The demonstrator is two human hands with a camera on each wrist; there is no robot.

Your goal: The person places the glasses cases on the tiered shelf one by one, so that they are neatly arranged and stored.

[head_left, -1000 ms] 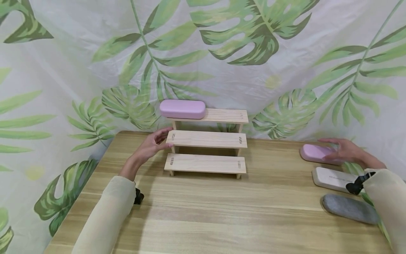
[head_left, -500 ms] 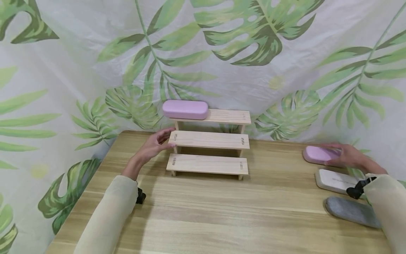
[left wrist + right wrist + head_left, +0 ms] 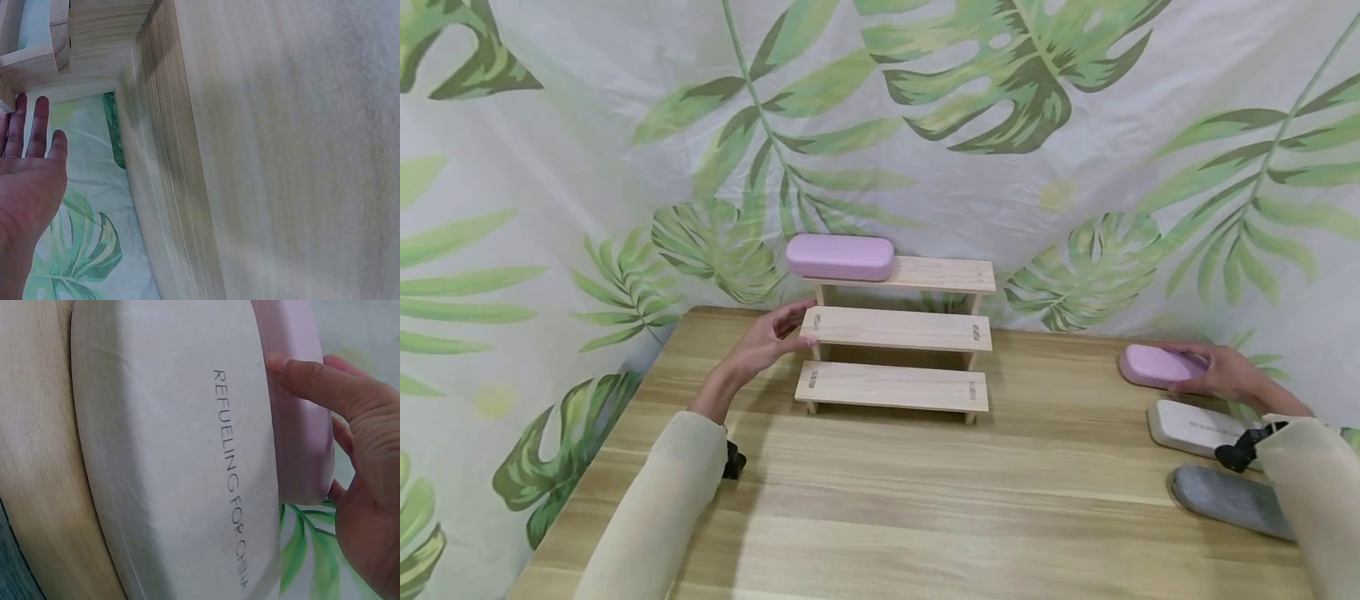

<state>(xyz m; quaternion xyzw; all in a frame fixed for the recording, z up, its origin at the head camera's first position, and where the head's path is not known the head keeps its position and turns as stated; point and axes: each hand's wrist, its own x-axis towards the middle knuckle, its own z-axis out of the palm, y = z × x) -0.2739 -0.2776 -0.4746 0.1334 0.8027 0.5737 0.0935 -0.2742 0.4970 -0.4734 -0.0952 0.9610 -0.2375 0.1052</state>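
My right hand (image 3: 1225,373) grips a pink glasses case (image 3: 1159,367) at the table's back right, thumb on its near side and fingers around the far side. In the right wrist view the thumb presses on the pink case (image 3: 303,444) behind a white glasses case (image 3: 169,437) lettered "REFUELING FOR CHINA". At the left end of a three-tier wooden display shelf (image 3: 895,327) is my left hand (image 3: 758,343), fingertips at the middle tier. The left wrist view has its fingers stretched out against the shelf's wood (image 3: 100,44). Another pink glasses case (image 3: 840,258) lies on the top tier's left half.
Nearer to me than the white case (image 3: 1191,427) lies a grey glasses case (image 3: 1228,500), partly covered by my right sleeve (image 3: 1315,492). A leaf-patterned cloth (image 3: 970,192) hangs behind the wooden table (image 3: 925,508). The table's left edge runs beside my left arm.
My right hand has closed in on the pink case at the right, its fingers lowering around it. My left hand stays at the shelf. The head view has shifted slightly.
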